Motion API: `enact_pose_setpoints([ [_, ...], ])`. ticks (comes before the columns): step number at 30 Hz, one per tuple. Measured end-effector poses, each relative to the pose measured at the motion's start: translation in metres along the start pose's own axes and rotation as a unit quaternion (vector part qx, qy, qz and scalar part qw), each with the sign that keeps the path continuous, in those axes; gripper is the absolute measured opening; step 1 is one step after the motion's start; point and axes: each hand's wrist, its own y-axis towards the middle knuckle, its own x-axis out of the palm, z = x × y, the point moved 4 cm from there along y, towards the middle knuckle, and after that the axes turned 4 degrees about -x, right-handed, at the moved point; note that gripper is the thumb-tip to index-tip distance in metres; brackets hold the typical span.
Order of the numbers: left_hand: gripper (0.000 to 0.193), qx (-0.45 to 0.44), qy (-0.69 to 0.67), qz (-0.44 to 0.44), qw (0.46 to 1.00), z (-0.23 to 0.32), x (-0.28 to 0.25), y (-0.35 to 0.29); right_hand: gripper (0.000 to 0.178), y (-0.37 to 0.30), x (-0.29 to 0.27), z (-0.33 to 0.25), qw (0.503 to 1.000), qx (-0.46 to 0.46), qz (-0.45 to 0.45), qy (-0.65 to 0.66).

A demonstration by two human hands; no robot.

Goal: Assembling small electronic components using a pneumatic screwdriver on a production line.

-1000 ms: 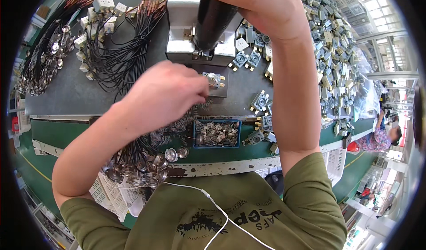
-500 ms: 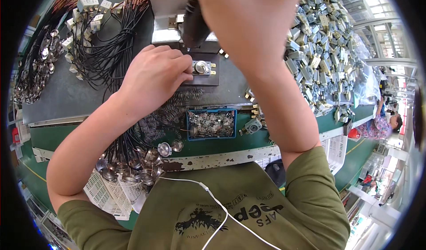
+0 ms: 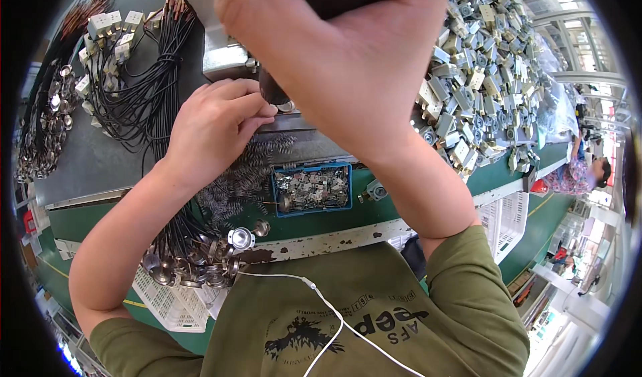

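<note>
My right hand (image 3: 354, 62) is wrapped round a dark electric screwdriver (image 3: 273, 90), close to the camera. Its tapered lower end points down at a small grey housing (image 3: 286, 107) on a dark metal block (image 3: 292, 122). The hand and tool cover most of that housing and the screwdriver's upper part. My left hand (image 3: 217, 116) has its fingers curled, with thumb and forefinger pinched at the housing's left side. Loose springs (image 3: 241, 169) lie heaped just below my left hand.
A blue box (image 3: 312, 188) of small metal parts stands near the table's front edge. Grey housings (image 3: 478, 76) are piled at the right. Black cable bundles (image 3: 157, 96) lie at the left, beside a silver machine body (image 3: 221, 49). Metal cups (image 3: 194, 263) hang below the springs.
My right hand has come down and nearer, bringing the screwdriver's end onto the housing. The view has shifted slightly; my left hand stays at the housing.
</note>
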Motion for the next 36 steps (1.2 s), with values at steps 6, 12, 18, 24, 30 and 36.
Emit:
enact_pose_setpoints([
  [6,0.009,-0.002,0.008,0.003,1.0,0.001,0.0,0.0,0.06,0.004,0.003,-0.001,1.0,0.002,-0.012,0.013],
  [12,0.01,-0.008,-0.026,0.009,1.0,0.0,0.004,0.002,0.059,0.004,0.007,-0.002,0.999,0.007,-0.033,0.027],
  [18,0.013,-0.074,-0.125,0.0,0.989,-0.011,0.011,0.003,0.058,0.025,0.008,0.037,0.997,0.028,-0.064,0.034],
  [24,0.028,-0.121,-0.029,-0.102,0.987,-0.005,0.002,0.011,0.063,0.014,0.01,0.01,0.985,0.118,-0.113,0.05],
  [30,0.03,-0.027,0.015,-0.043,0.999,-0.02,0.014,0.005,0.068,-0.01,0.017,0.007,0.981,0.066,-0.034,0.179],
  [36,0.029,-0.041,-0.046,-0.047,0.997,-0.017,0.013,0.005,0.073,-0.018,0.013,0.007,0.976,0.088,-0.022,0.196],
])
